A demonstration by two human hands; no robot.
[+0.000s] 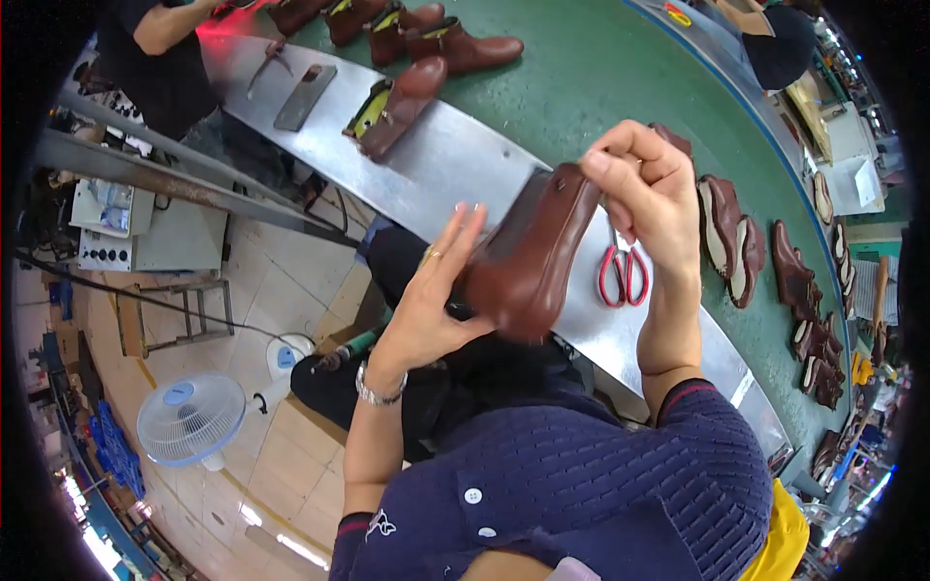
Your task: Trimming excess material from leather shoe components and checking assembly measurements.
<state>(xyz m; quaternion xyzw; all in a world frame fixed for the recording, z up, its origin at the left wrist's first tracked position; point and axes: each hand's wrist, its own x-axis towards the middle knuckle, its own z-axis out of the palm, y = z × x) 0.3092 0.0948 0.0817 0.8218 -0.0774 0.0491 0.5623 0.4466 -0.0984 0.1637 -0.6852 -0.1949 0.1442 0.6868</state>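
A brown leather ankle boot (544, 254) is held tilted above the metal bench (465, 155), its rounded toe toward me. My right hand (651, 189) pinches the boot's top edge between thumb and bent fingers. Along the left side of the toe, my left hand (424, 308) cradles it, fingers stretched up and thumb reaching under. Scissors with red handles (623, 276) lie on the bench just below my right hand. Another brown boot with a yellow-green lining (399, 108) rests farther left on the bench.
Beyond the bench runs a green surface (581, 77) carrying several brown boots and shoes. A dark flat block (305, 97) and a slim tool (269, 66) sit at the bench's far left, near another person (160, 68). A white fan (191, 418) stands on the tiled floor.
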